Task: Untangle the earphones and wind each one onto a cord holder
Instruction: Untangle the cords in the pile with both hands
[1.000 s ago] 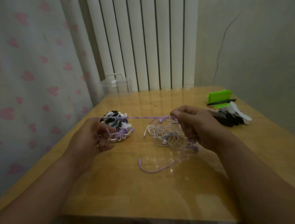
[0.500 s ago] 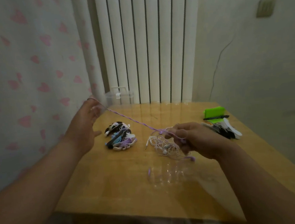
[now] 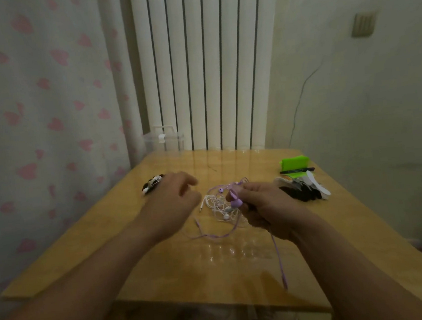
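Observation:
My right hand (image 3: 265,206) grips a purple earphone (image 3: 235,200) at its bud end, just above the table (image 3: 163,266). Its purple cord (image 3: 280,261) hangs slack from that hand toward the table's front edge, and another loop lies on the wood. A tangle of white earphones (image 3: 218,206) lies between my hands. My left hand (image 3: 172,201) hovers left of the tangle with relaxed fingers and holds nothing. Behind it, partly hidden, sits a pile of wound earphones (image 3: 153,185).
A heap of black and white cord holders (image 3: 303,188) lies at the right, behind my right hand. A green object (image 3: 294,162) and a black pen (image 3: 297,170) lie beyond it. A clear plastic box (image 3: 163,138) stands at the table's back edge, against the radiator.
My left hand, which had pulled the purple cord taut up and to the left, has let it go and dropped back to the middle. The cord now lies slack.

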